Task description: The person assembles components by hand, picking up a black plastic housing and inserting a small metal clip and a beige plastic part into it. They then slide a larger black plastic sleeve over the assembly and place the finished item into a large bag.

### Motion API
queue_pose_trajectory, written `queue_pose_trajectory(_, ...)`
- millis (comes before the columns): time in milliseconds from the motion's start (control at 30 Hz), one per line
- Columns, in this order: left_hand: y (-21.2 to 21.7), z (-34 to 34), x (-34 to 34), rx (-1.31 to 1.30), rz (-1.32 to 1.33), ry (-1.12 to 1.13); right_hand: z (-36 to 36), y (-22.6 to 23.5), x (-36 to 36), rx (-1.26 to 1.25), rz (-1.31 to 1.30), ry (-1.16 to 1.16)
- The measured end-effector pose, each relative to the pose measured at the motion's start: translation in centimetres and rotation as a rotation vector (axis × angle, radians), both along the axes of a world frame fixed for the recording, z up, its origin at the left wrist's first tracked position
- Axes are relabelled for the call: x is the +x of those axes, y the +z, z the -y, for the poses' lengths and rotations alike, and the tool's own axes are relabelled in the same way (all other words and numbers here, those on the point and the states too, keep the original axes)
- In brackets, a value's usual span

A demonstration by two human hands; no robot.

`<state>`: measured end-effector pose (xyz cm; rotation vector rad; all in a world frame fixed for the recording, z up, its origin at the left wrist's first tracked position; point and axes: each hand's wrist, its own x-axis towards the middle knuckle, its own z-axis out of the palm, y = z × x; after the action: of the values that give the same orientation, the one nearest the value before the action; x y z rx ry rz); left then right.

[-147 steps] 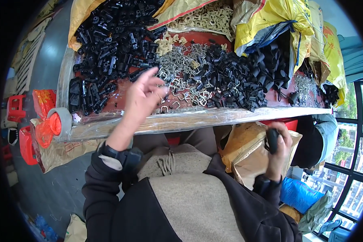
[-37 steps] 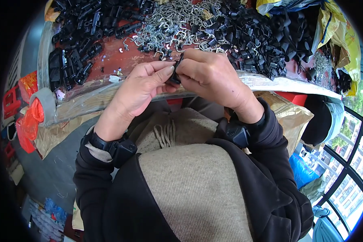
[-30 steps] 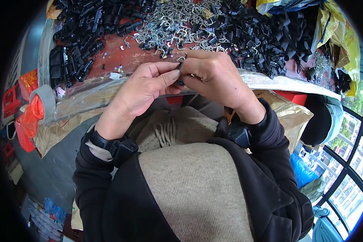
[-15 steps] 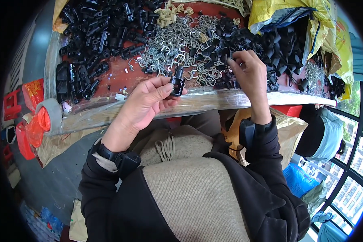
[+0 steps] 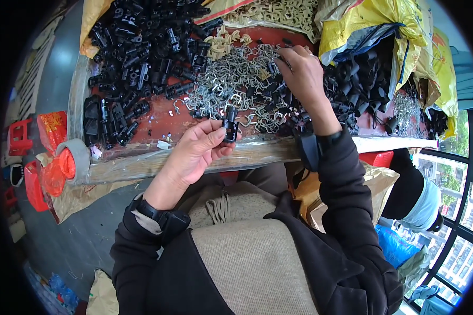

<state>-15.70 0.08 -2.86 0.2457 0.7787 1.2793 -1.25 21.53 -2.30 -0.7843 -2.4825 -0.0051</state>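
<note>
My left hand [image 5: 197, 149] is closed on a black plastic cylindrical part [image 5: 229, 124] with cut-out slots. It holds the part nearly upright, just above the table's near edge. Farther out and to the right, my right hand [image 5: 306, 76] hovers over the parts with its fingers bent together. A dark bit shows at its fingertips, too small to make out. Under and beside that hand lie a heap of bent silver metal hooks [image 5: 215, 86] and small black plastic pieces [image 5: 270, 94].
More black cylindrical parts [image 5: 136, 58] cover the left of the red tabletop [image 5: 163, 113]. Beige plastic clips [image 5: 223, 44] lie at the back. A yellow sack [image 5: 370, 26] and curved black pieces [image 5: 365, 79] are at the right. Another person [image 5: 423, 194] is beyond the table's right side.
My right hand has moved away from me, from the near small black pieces toward the far side of the heap. My left hand keeps the black part in much the same place.
</note>
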Motion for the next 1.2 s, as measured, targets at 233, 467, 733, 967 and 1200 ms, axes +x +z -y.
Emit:
queue_pose_trajectory(233, -0.2, 0.1, 0.0, -0.044, 0.041, 0.016, -0.7, -2.1, -1.9, -0.173, 0.201, -0.024)
queue_pose_trajectory(467, -0.3, -0.1, -0.3, -0.031, 0.060, 0.025, 0.4, -1.5, -0.7, -0.300, -0.059, 0.054)
queue_pose_trajectory(733, -0.1, -0.2, 0.0, -0.038, 0.041, 0.040, 0.0, -2.0, -2.1, -0.125, 0.017, 0.072)
queue_pose_trajectory(967, -0.4, 0.0, 0.1, -0.027, 0.062, 0.061, 0.8, -1.8, -1.1, -0.282, -0.167, 0.117)
queue_pose_trajectory(1200, -0.3, -0.1, 0.1, 0.000, 0.043, 0.071, 2.0, -1.2, 0.4, -1.142, -0.441, 0.054)
